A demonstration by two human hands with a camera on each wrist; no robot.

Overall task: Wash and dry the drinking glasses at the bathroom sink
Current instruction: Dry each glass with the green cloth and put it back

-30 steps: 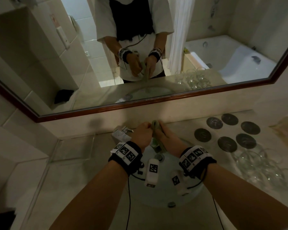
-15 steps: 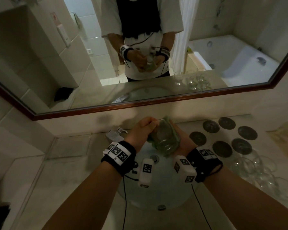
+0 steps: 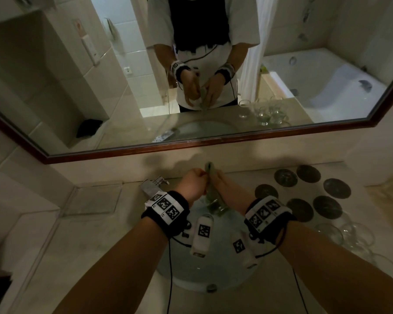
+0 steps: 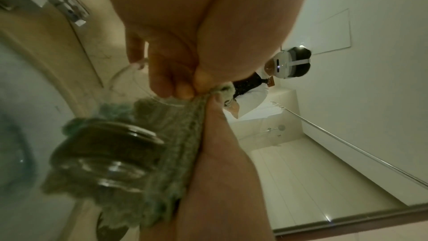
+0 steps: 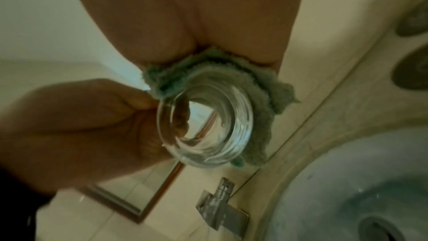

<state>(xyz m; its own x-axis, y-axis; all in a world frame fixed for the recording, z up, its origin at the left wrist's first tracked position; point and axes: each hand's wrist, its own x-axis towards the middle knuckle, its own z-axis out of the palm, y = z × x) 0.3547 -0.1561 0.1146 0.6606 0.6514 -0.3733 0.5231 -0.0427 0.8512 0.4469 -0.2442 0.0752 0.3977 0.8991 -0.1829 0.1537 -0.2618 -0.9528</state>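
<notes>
We hold one drinking glass (image 5: pixel 203 131) over the sink (image 3: pixel 216 277), its thick base turned toward us and its mouth pointing away at the mirror (image 3: pixel 55 87). Our right hand (image 3: pixel 227 189) wraps a green cloth (image 4: pixel 180 135) along the glass's right side, curled fingers pressing it on, while our left hand (image 3: pixel 192 182) pinches the far rim and the cloth's edge between thumb and curled fingers (image 4: pixel 166 80). More glasses (image 3: pixel 349 236) stand on the desk (image 3: pixel 43 245) right of the sink, near some dark round coasters (image 3: pixel 302 209), and the tap (image 5: pixel 220 206) sits at the far left.
</notes>
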